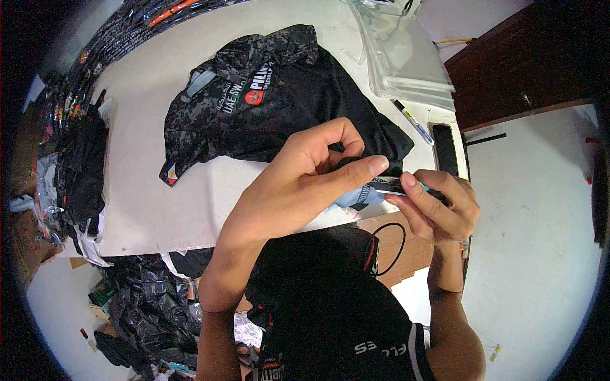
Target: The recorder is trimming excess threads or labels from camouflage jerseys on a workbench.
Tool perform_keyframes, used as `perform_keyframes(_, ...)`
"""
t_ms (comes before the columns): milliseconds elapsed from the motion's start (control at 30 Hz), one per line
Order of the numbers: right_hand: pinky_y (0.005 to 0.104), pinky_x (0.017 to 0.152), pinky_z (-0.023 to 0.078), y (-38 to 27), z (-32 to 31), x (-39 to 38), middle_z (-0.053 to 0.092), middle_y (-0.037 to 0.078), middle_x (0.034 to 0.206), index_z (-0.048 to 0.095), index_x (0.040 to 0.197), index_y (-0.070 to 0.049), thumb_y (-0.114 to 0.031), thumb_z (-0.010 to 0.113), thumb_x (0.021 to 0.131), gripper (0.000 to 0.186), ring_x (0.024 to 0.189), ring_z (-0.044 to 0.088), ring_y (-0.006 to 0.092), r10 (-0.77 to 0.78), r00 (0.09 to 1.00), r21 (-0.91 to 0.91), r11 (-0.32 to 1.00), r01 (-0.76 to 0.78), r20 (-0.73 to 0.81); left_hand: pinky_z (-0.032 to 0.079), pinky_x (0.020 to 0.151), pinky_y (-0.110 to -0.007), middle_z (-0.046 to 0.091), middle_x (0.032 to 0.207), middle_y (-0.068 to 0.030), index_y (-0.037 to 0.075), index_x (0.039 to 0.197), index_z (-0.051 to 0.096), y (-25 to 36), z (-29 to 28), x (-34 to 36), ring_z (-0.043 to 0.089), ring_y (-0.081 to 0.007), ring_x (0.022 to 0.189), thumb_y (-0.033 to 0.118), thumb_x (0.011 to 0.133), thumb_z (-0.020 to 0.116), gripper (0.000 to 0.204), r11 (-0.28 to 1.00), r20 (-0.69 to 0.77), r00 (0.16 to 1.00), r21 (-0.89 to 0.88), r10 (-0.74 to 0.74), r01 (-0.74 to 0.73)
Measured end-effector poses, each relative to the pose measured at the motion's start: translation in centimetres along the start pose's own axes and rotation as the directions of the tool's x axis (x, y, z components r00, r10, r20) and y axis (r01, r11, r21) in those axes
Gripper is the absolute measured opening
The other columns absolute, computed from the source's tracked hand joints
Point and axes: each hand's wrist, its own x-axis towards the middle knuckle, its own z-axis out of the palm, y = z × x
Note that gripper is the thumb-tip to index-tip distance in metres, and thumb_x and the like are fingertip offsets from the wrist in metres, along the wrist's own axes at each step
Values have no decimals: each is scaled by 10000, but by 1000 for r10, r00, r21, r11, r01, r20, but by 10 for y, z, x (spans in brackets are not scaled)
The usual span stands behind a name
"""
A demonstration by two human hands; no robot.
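Note:
A black short-sleeved shirt (298,89) with grey camouflage panels and printed chest lies on the white table. My left hand (318,178) pinches its lower edge at the table's front, fingers curled over a turned-up band (387,185) with light blue fabric (346,199) beneath. Just to the right, my right hand (445,203) is closed on the same band, thumb on top; a small light blue item shows between its fingers, too hidden to identify.
A pen (413,122) and black phone (445,146) lie right of the shirt. Clear plastic sheets (410,63) sit at the back right, dark garments (82,171) along the left edge, dark plastic bags (143,311) below, and a cable (397,254) loops under the front edge.

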Motion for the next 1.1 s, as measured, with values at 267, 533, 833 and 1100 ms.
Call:
perform_keyframes(267, 225, 426, 461, 1, -2, -3, 560, 34, 674, 696, 913, -127, -169, 787, 549, 378, 517, 548, 127, -29, 999, -31, 999, 30, 20, 229, 498, -161, 359, 651, 94, 96, 726, 428, -1, 1, 2, 317, 19, 585, 120, 843, 594, 204, 1000, 5, 1000, 9, -4, 4)
perform_keyframes(533, 233, 416, 447, 1, -2, -5, 559, 35, 676, 696, 918, -138, -160, 778, 562, 366, 509, 535, 122, -3, 999, -30, 1000, 4, 41, 257, 424, -175, 466, 618, 49, 59, 773, 477, -5, -2, 4, 383, 6, 540, 240, 839, 618, 239, 999, 21, 999, 10, 42, -42)
perform_keyframes(833, 231, 423, 456, 4, 0, -3, 564, 41, 662, 696, 905, -112, -168, 794, 553, 370, 503, 549, 136, -39, 999, 4, 999, 40, -23, 267, 435, -173, 481, 623, 36, 50, 787, 505, -2, 1, 4, 408, -3, 553, 263, 844, 610, 243, 998, 16, 1000, 54, 26, -27)
perform_keyframes(1100, 230, 418, 450, 1, -1, -3, 556, 29, 668, 696, 908, -118, -161, 780, 570, 351, 508, 546, 128, -17, 1000, -31, 999, 18, 18, 212, 473, -153, 366, 622, 110, 92, 723, 468, 0, 7, 4, 311, 32, 557, 160, 853, 592, 192, 1000, -9, 1000, 14, -20, 20)
